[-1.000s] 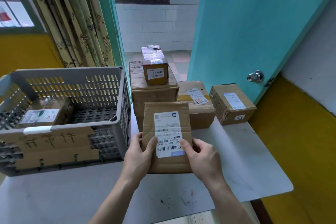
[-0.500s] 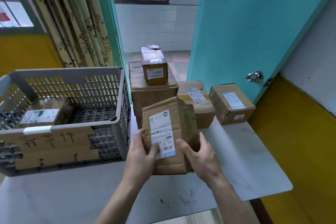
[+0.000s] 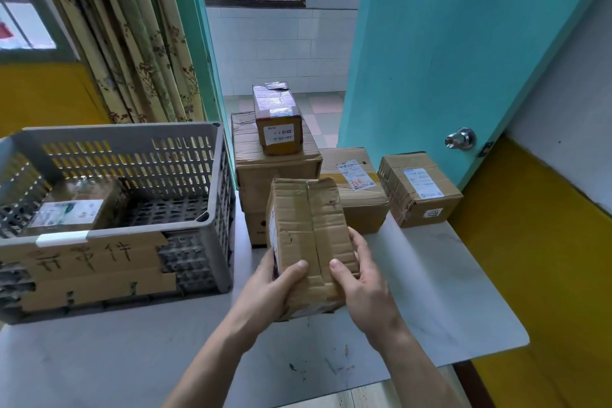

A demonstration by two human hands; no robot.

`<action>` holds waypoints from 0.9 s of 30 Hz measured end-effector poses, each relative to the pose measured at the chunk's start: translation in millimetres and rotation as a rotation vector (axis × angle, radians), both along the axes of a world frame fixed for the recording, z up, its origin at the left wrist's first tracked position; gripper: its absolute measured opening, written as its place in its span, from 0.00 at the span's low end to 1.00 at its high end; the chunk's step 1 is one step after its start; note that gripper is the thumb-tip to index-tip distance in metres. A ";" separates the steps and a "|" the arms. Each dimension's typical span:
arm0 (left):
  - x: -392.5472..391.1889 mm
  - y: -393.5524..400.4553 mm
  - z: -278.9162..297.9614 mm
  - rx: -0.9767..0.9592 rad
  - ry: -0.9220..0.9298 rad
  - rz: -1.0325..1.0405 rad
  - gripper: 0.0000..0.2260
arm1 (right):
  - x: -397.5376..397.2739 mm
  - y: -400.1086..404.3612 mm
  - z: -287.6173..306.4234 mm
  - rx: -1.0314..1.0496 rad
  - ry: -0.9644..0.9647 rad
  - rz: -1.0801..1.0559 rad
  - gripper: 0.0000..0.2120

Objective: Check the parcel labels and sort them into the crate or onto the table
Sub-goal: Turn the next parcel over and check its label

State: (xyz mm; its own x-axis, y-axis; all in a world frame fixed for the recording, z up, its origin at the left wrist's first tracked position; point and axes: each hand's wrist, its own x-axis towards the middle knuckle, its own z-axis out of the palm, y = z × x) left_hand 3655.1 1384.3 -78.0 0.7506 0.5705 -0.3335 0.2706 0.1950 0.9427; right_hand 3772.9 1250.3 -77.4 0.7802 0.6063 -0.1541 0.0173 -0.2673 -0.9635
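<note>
i grip a creased cardboard parcel (image 3: 309, 242) in both hands above the table (image 3: 430, 291), left hand (image 3: 268, 288) and right hand (image 3: 362, 288) curled round its lower end, beside the grey crate (image 3: 198, 219) holding one labelled box (image 3: 71, 210).

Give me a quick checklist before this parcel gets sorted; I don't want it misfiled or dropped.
1. Both hands hold the held parcel: left hand and right hand grip it: ok.
2. Label readable: it faces left, seen edge-on: not ok.
3. Space in the grey crate: one boxed parcel at its left, bare floor beside it: ok.
4. Free table surface at the right: ok.
5. Parcel intact: creased, sealing unclear: cannot tell.
</note>
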 end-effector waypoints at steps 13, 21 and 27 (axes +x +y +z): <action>-3.0 9.0 -4.7 0.049 0.057 0.010 0.27 | -1.2 8.3 1.0 -0.084 -0.105 -0.050 0.10; 0.6 18.2 -4.1 0.220 0.089 -0.039 0.18 | 5.3 14.9 -5.1 -0.206 -0.090 -0.095 0.14; 4.3 18.1 -4.5 0.222 0.153 0.020 0.22 | 7.7 13.6 -10.7 -0.201 -0.123 -0.099 0.18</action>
State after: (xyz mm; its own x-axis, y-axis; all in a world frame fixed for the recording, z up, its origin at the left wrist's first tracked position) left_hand 3659.4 1402.4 -82.5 0.6887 0.6569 -0.3069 0.4112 -0.0053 0.9115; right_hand 3780.6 1263.9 -88.1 0.8547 0.4924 -0.1644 0.0950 -0.4596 -0.8830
